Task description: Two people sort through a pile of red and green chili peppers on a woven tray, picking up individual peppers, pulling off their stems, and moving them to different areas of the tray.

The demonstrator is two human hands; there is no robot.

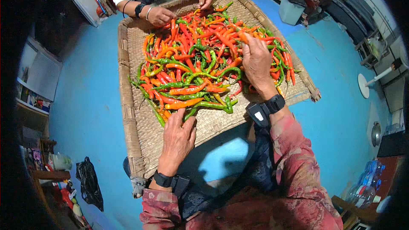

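Note:
A heap of red, orange and green chili peppers (194, 74) lies on a shallow woven tray (142, 130). My left hand (178, 134) rests at the near edge of the heap, fingers slightly apart, touching the closest green and orange peppers. Over the right side of the heap is my right hand (257, 64), its fingers closed around an orange-red chili pepper (243, 36); the palm side is hidden. Across the tray, another person's two hands (160, 16) work at the far edge of the heap.
Blue floor (85, 89) surrounds the tray. A black plastic bag (88, 183) lies at the lower left. At the far right are a bin (292, 9), a white stand (370, 83) and clear plastic bottles (366, 185). My knees are beneath the tray's near edge.

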